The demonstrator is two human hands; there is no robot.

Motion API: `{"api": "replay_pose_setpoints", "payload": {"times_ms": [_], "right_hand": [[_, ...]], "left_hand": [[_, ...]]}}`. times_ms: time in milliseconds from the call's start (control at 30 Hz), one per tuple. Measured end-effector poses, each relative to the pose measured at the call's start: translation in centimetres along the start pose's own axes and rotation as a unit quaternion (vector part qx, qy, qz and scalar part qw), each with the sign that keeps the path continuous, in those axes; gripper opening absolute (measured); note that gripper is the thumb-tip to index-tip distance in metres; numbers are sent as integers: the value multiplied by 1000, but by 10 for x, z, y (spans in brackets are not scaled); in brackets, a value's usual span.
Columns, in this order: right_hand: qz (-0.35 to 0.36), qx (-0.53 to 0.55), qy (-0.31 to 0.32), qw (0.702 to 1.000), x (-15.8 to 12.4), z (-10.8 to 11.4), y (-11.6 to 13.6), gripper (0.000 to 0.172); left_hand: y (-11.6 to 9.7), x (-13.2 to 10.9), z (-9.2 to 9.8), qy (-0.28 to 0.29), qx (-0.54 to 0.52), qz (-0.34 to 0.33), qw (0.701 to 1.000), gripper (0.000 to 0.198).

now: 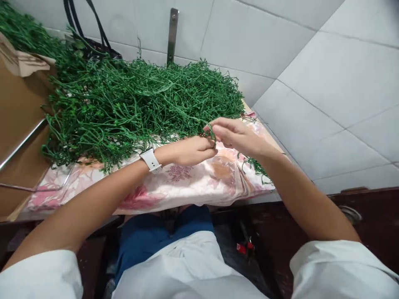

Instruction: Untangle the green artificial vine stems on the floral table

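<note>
A big heap of thin green plant stems (131, 99) lies on a floral cloth (193, 178) spread over the table. My left hand (190, 150), with a white watch on the wrist, is closed in a pinch on a green stem (212, 135) at the heap's near right edge. My right hand (237, 135) meets it from the right, fingertips pinched on the same stem. A few loose stems (257, 166) trail under my right wrist.
A cardboard box (18, 108) stands at the left with a metal rod across it. A black bag (93, 45) sits behind the heap. White tiled walls (327, 83) close the back and right. A dark wooden surface (358, 207) lies at the right.
</note>
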State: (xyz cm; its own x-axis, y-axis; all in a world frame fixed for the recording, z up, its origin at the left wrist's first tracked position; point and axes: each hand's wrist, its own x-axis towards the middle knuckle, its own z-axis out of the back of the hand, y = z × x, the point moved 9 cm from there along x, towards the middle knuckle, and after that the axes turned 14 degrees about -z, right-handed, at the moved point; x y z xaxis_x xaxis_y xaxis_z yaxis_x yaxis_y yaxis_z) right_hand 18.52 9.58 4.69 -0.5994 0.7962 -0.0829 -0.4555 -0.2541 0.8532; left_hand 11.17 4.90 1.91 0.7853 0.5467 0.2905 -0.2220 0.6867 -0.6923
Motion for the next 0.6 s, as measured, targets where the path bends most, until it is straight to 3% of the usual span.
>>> {"api": "replay_pose_setpoints", "payload": {"times_ms": [133,200,267,367,433,467,533,600], "right_hand": [[44,-25,-18,999,1,-10,22,56],[67,29,-70,995,4,5,33,53],[107,105,-129,980,3,30,47,48],[201,171,-206,942,-12,69,75,48],[245,185,-239,921,-27,87,92,49],[248,185,-248,918,-33,92,99,49],[236,175,-260,920,-42,98,106,48],[211,161,-270,926,-47,98,107,45]], "left_hand": [[3,-3,-8,13,-5,-4,1000,38],[5,-5,-4,-2,-16,6,1000,48],[6,-8,10,-52,-7,15,999,52],[15,-18,50,-198,84,40,976,36],[21,-31,81,-326,158,49,931,21],[23,-39,94,-391,181,45,901,22],[30,-53,114,-498,184,20,847,41],[38,-60,126,-543,159,-7,824,54]]}}
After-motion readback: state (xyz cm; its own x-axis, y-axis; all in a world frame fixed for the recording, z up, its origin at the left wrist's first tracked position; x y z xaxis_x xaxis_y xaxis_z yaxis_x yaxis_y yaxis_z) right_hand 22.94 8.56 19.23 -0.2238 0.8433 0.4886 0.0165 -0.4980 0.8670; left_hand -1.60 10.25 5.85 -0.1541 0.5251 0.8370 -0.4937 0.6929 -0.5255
